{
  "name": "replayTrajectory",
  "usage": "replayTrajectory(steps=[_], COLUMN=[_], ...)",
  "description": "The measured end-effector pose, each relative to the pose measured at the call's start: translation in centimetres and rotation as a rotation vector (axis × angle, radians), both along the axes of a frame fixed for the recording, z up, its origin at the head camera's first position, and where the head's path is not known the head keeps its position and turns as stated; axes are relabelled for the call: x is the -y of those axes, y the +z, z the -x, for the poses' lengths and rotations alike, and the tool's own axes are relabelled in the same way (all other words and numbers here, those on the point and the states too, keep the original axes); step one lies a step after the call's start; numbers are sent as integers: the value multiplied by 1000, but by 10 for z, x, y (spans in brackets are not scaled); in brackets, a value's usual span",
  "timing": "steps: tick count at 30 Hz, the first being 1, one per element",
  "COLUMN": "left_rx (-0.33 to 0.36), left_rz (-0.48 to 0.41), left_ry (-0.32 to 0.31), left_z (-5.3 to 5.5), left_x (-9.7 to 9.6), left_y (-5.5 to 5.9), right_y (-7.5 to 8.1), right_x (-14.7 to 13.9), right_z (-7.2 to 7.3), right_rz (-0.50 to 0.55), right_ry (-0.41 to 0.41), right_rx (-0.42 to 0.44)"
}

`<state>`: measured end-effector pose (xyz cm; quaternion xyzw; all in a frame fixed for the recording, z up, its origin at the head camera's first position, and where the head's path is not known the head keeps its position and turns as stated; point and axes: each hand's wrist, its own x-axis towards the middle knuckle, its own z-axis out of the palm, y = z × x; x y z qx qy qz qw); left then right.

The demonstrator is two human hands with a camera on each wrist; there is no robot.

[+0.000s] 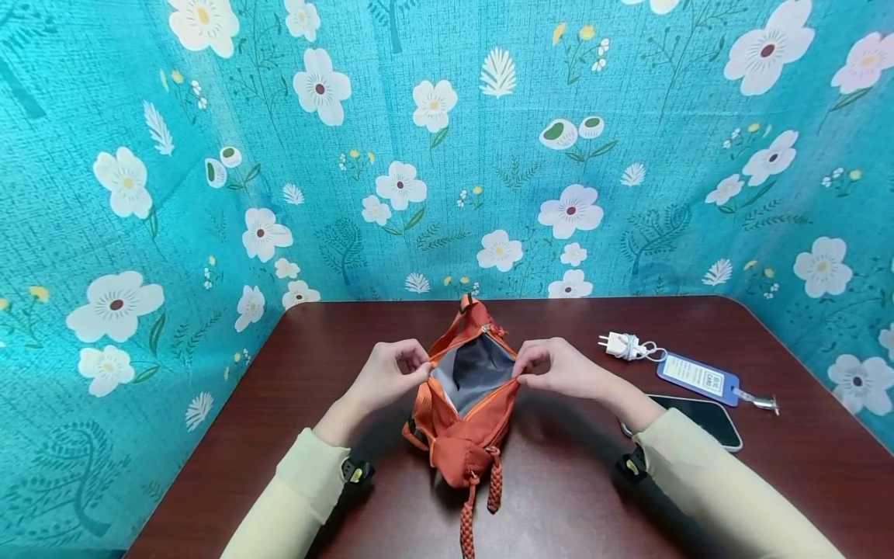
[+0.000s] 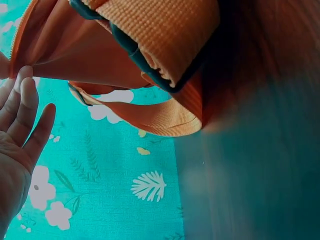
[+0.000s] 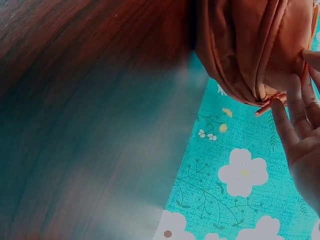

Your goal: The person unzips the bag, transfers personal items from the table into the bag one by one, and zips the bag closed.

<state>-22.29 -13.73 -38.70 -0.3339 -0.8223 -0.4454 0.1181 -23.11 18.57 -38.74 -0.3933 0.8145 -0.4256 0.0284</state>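
Observation:
An orange-red zippered bag stands on the table, its mouth spread wide and grey lining showing inside. My left hand pinches the left zipper edge between thumb and fingers. Opposite it, my right hand pinches the right edge. In the left wrist view a webbing strap with a dark buckle hangs from the bag's side, near the left hand. The right wrist view has the right hand at the bag's rim. Braided orange cords trail from the near end toward me.
On the right of the dark wood table lie a white charger plug with coiled cable, a blue card holder with a metal clip, and a phone partly behind my right forearm. A turquoise floral cloth hangs behind.

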Motion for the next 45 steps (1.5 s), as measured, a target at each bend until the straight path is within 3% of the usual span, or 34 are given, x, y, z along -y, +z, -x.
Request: replayTrajectory(steps=[2,9,18,28,34,40,45], left_rx=[16,5,-3,0,-10,-12,6], left_rz=[4,0,-2,-3,3,-2,-8], left_ry=[5,-34,-56,-60,-54,-44,-28], left_z=[-4,-26,-24,-26,-25,-24,-25], left_x=[-3,-13,-16,-18,-19,-18,-17], left_y=[3,32,32,34,33,30,28], right_y=[-4,-6,-2,7,8,20,6], right_x=[0,2,11,5,-15,-33,-60], right_z=[3,3,5,8,3,-14,-9], right_rz=[22,44,41,189,126,63,15], right_ry=[11,5,-27,-37,-140,-189,-269], right_rx=[18,62,-1,-10,-36,-74,-86])
